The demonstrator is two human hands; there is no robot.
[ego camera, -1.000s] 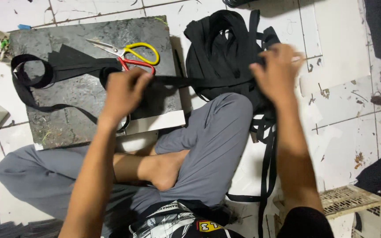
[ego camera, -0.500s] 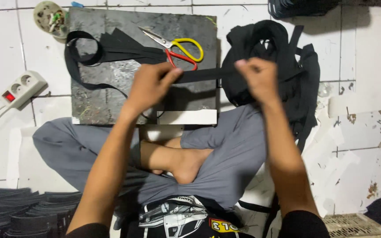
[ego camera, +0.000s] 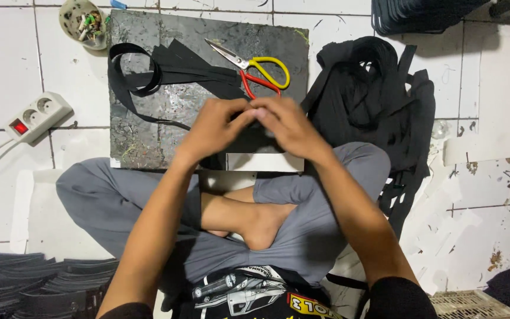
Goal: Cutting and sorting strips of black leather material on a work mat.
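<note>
black strap (ego camera: 249, 137) is pinched between both hands over the dark board's (ego camera: 149, 136) near edge; left hand (ego camera: 216, 127) and right hand (ego camera: 287, 127) are pressed together, fingertips touching. yellow-and-red scissors (ego camera: 255, 74) lie just beyond, strap pile (ego camera: 373, 100) beside

Our left hand (ego camera: 212, 129): raised before us, fingers curled inward, fingertips meeting those of the right. Our right hand (ego camera: 287, 127): likewise curled, knuckles up, pressed against the left. Both forearms: bare, angled inward from the lower corners. Legs: crossed, one bare foot showing.
</note>
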